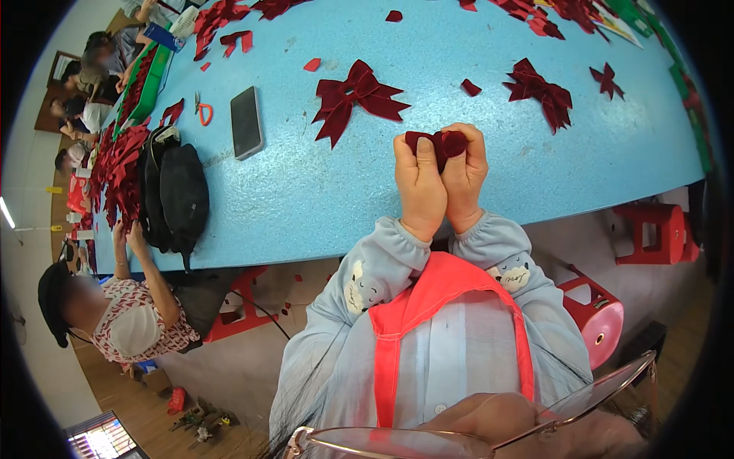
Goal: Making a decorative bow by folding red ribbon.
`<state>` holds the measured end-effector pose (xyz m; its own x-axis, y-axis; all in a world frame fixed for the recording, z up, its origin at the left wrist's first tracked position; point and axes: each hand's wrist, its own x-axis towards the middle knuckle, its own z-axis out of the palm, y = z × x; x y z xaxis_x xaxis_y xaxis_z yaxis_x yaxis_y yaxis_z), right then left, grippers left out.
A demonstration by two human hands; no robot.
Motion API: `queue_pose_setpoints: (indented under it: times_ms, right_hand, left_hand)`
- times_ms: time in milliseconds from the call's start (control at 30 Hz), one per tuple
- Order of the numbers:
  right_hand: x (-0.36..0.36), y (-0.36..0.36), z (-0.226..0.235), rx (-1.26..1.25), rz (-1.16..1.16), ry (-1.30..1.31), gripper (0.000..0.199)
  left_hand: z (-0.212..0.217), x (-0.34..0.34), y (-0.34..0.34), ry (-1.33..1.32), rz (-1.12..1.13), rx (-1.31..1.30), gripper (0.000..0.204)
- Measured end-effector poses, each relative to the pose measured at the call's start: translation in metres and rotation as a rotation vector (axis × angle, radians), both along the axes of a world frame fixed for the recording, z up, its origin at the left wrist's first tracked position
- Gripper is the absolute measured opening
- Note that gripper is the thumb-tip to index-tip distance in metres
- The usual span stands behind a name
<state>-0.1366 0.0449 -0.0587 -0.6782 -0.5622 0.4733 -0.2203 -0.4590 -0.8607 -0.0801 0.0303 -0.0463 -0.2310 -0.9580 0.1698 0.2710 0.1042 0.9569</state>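
Between my two hands, just over the near part of the blue table (306,206), is a dark red velvet ribbon (439,145), folded into loops. My left hand (420,183) is closed on its left side, thumb on top. My right hand (465,176) grips the right side, where a rounded loop shows. The fingers under the ribbon are hidden. Beyond my hands lies a finished-looking velvet bow (358,99) with pointed tails. Another bow (541,93) lies to the right, and a smaller bow (607,81) is farther right. A small velvet scrap (471,88) rests between the two larger bows.
Left of me lie a phone (246,122), orange-handled scissors (202,110) and a black bag (182,195). Ribbon pieces (122,172) are heaped by a green tray (145,90). A co-worker (122,314) sits at the left; others are beyond. Red stools (596,321) stand at right.
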Motion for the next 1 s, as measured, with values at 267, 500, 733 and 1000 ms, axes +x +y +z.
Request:
queue_pose_setpoints:
  times_ms: [267,500,733,1000]
  right_hand:
    - [0.001,-0.003,0.005,-0.064,-0.128,0.079,0.011]
    - [0.008,-0.003,0.003,-0.014,-0.223,-0.091,0.019]
    - [-0.002,-0.001,0.005,0.052,-0.343,0.155,0.021]
    - [-0.016,-0.002,0.01,0.053,-0.016,0.308,0.018]
  left_hand:
    - [0.003,0.001,-0.01,0.142,-0.024,0.089,0.014]
    - [0.009,-0.001,-0.009,0.196,-0.011,0.158,0.014]
    - [0.005,0.0,-0.009,0.16,0.017,0.116,0.014]
    - [-0.001,0.012,-0.018,0.128,0.032,0.172,0.016]
